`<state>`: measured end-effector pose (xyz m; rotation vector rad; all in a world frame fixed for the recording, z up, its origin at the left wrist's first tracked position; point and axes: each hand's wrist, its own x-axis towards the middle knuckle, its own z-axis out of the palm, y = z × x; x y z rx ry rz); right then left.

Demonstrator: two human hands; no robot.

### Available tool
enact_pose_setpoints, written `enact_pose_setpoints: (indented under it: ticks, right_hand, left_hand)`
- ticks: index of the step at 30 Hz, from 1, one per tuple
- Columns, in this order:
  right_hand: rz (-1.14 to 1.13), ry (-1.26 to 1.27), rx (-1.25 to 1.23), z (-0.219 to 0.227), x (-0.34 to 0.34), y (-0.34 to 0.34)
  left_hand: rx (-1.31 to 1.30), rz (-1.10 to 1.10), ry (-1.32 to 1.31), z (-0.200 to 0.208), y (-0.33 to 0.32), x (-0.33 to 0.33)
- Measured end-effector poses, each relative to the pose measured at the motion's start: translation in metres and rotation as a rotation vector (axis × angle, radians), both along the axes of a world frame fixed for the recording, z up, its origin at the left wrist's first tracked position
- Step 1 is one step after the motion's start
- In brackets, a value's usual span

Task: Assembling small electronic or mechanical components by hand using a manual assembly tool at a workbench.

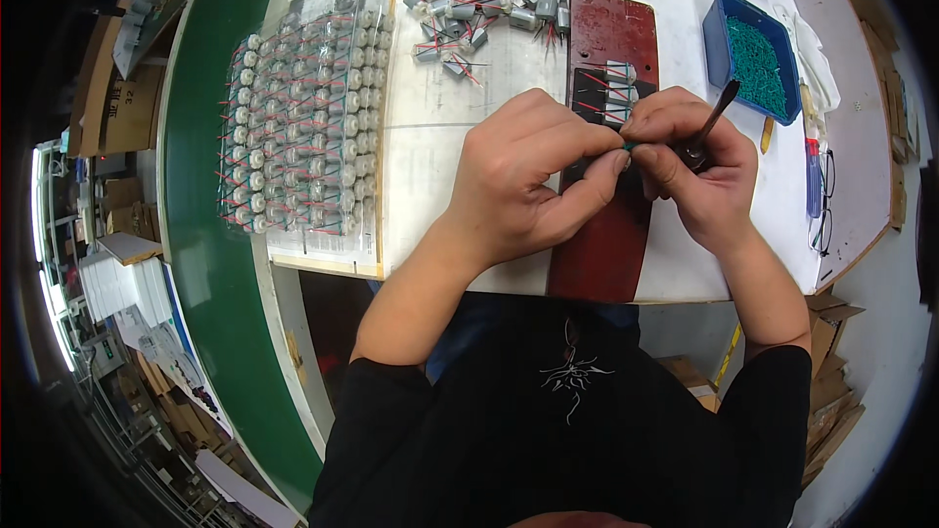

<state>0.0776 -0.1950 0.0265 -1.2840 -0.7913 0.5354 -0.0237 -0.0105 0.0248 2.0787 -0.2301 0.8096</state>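
Observation:
My left hand (541, 174) and my right hand (706, 158) meet over a dark red board (599, 254). Thumb and forefinger of each pinch at one spot, where a tiny bit of green shows; most of it is hidden by the fingertips. A slender dark tool with a brownish shaft (721, 112) is also tucked in my right hand, its dark end pointing up and away. Just beyond the fingertips, several small motors (620, 96) with red wires sit in a row on a black strip (584, 98) on the board.
Loose grey motors (484, 10) lie piled at the back. Many wired motors (293, 127) stand in rows at the left. A blue bin (719, 34) of small green pieces (755, 64) is at the right, near a yellow-orange tool (767, 135). A green surface (210, 264) runs beyond the table's left edge.

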Motion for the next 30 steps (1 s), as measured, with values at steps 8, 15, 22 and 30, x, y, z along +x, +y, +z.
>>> enact_pose_setpoints:
  ticks: [8,15,22,30]
  right_hand:
    - [-0.046,0.038,-0.098,0.01,0.013,-0.003]
    - [0.028,-0.024,-0.496,0.024,0.034,-0.015]
    - [0.085,0.044,-0.649,0.018,0.024,-0.008]
    - [0.005,-0.065,-0.639,0.011,0.016,0.0]
  left_hand:
    - [-0.019,-0.014,0.085,-0.005,-0.001,0.001]
    - [0.14,0.001,0.366,-0.003,-0.001,-0.005]
    - [0.094,-0.027,0.436,-0.007,0.001,-0.004]
    - [0.069,-0.03,0.39,-0.011,0.005,-0.007]
